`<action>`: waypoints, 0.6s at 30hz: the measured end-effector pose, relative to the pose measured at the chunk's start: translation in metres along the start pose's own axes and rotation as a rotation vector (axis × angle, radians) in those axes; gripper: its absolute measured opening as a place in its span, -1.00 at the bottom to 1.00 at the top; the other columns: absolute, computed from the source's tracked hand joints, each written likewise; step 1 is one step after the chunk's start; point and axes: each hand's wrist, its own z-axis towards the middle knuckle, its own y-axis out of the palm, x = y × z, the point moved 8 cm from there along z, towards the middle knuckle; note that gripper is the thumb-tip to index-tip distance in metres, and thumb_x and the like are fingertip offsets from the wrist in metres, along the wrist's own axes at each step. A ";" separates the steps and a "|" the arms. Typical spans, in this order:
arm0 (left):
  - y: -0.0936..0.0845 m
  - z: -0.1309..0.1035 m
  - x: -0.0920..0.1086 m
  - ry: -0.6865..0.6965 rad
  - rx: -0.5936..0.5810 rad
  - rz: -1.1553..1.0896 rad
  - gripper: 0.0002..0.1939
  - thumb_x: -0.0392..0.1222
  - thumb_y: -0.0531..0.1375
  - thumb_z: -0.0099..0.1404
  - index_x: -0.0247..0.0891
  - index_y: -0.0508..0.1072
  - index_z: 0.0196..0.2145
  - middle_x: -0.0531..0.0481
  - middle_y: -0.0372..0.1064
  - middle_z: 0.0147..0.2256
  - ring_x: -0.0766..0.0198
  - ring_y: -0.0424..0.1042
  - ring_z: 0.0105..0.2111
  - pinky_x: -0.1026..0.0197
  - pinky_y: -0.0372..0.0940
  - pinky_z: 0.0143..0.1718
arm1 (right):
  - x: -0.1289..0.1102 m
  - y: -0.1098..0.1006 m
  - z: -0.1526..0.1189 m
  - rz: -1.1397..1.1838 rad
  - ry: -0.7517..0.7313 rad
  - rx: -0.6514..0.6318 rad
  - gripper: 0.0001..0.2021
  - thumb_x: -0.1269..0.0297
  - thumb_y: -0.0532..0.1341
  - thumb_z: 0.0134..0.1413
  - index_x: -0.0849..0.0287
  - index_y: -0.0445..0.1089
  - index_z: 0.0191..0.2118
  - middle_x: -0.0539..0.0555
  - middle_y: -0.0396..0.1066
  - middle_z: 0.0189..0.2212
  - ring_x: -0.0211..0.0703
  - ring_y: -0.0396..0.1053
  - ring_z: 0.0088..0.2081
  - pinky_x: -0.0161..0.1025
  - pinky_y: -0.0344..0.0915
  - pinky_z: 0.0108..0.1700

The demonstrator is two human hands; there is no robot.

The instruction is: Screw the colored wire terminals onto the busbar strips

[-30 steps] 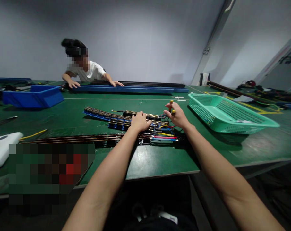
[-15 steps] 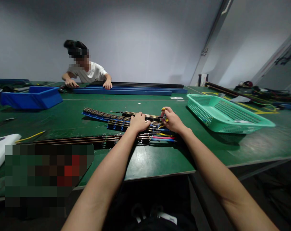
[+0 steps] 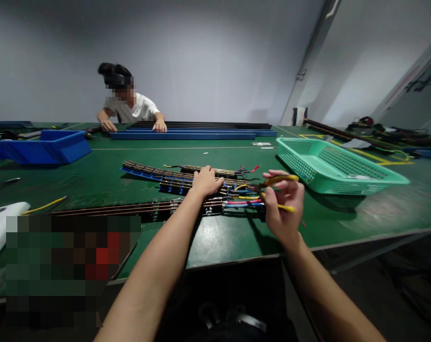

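Note:
My left hand (image 3: 205,182) lies open, palm down with fingers spread, across blue strips (image 3: 154,175) that carry rows of thin metal rods. In my right hand (image 3: 287,216) is a pair of yellow-handled pliers (image 3: 282,179), handles spread apart and jaws pointing left at the wire ends. Coloured wires (image 3: 241,204), pink, blue and yellow, stick out from the right ends of the strips. Nearer to me runs a long dark strip (image 3: 129,209) with copper-coloured rods, passing under my left forearm. A red-tipped wire (image 3: 254,169) rises beyond the pliers. Whether the jaws grip a wire I cannot tell.
A green mesh basket (image 3: 343,178) stands to the right on the green table (image 3: 186,154). At the left are a blue bin (image 3: 58,148) and a white object (image 3: 4,223). Across the table a person (image 3: 137,107) has both hands near long blue rails (image 3: 186,136).
My right hand has come back toward me and right with the pliers, and turned so both yellow handles show. The red-tipped wire has come into sight. My left hand stays in place.

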 end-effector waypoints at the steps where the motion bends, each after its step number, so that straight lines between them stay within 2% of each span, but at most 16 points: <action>1: 0.000 0.000 0.000 0.000 -0.001 -0.004 -0.45 0.15 -0.04 0.41 -0.26 0.43 0.11 -0.25 0.34 0.13 -0.05 0.27 0.17 -0.05 0.18 0.15 | -0.007 -0.002 -0.016 0.039 0.034 0.011 -0.85 0.32 0.10 0.28 -0.03 0.12 -0.10 0.24 0.25 0.12 0.12 0.39 0.12 -0.07 0.50 -0.32; 4: 0.002 0.001 -0.001 0.001 0.001 -0.011 -0.44 0.15 -0.04 0.40 -0.28 0.43 0.10 -0.25 0.34 0.14 -0.05 0.27 0.17 -0.06 0.18 0.15 | -0.017 -0.012 -0.054 0.048 0.085 0.076 -0.83 0.37 0.11 0.26 -0.06 0.17 -0.11 0.23 0.26 0.12 0.16 0.39 0.09 0.00 0.52 -0.35; 7: 0.001 0.000 -0.001 0.004 0.009 -0.011 -0.42 0.16 -0.04 0.40 -0.30 0.44 0.10 -0.27 0.34 0.13 -0.06 0.27 0.17 -0.07 0.18 0.15 | -0.022 -0.012 -0.072 -0.036 -0.044 0.038 -0.79 0.43 0.13 0.22 -0.07 0.20 -0.13 0.20 0.30 0.05 0.16 0.43 0.02 0.15 0.52 -0.24; 9: 0.001 0.000 -0.001 0.006 0.005 -0.013 -0.42 0.16 -0.04 0.40 -0.29 0.44 0.11 -0.27 0.34 0.14 -0.07 0.26 0.18 -0.07 0.18 0.15 | -0.022 -0.003 -0.073 -0.123 -0.159 -0.058 -0.73 0.46 0.16 0.17 -0.07 0.20 -0.10 0.20 0.29 0.05 0.16 0.43 0.03 0.18 0.52 -0.19; 11: 0.001 -0.001 -0.001 0.004 -0.004 -0.016 -0.42 0.17 -0.04 0.39 -0.27 0.43 0.12 -0.26 0.33 0.15 -0.08 0.25 0.19 -0.07 0.17 0.16 | -0.022 0.011 -0.072 -0.205 -0.249 -0.202 -0.63 0.51 0.18 0.14 -0.07 0.16 -0.03 0.24 0.28 0.09 0.15 0.43 0.06 0.12 0.54 -0.19; 14: 0.001 -0.001 -0.001 -0.004 -0.012 -0.017 -0.41 0.19 -0.03 0.39 -0.25 0.43 0.13 -0.25 0.32 0.16 -0.09 0.25 0.19 -0.08 0.15 0.18 | -0.021 0.030 -0.071 -0.253 -0.299 -0.382 -0.58 0.56 0.17 0.14 -0.06 0.11 0.00 0.28 0.28 0.14 0.12 0.41 0.11 0.05 0.54 -0.18; 16: 0.001 -0.001 -0.001 -0.002 -0.008 -0.016 -0.41 0.18 -0.03 0.38 -0.26 0.43 0.13 -0.25 0.32 0.16 -0.10 0.25 0.19 -0.09 0.16 0.17 | -0.022 0.031 -0.070 -0.211 -0.276 -0.358 -0.57 0.56 0.18 0.14 -0.06 0.08 -0.02 0.26 0.31 0.11 0.11 0.40 0.13 0.11 0.51 -0.09; 18: 0.001 -0.001 -0.001 0.003 -0.002 -0.017 -0.41 0.18 -0.02 0.38 -0.26 0.44 0.12 -0.25 0.33 0.15 -0.10 0.26 0.18 -0.09 0.17 0.16 | -0.019 0.024 -0.068 -0.133 -0.210 -0.259 -0.54 0.55 0.21 0.12 -0.07 0.04 -0.01 0.22 0.35 0.06 0.09 0.41 0.10 0.18 0.46 -0.01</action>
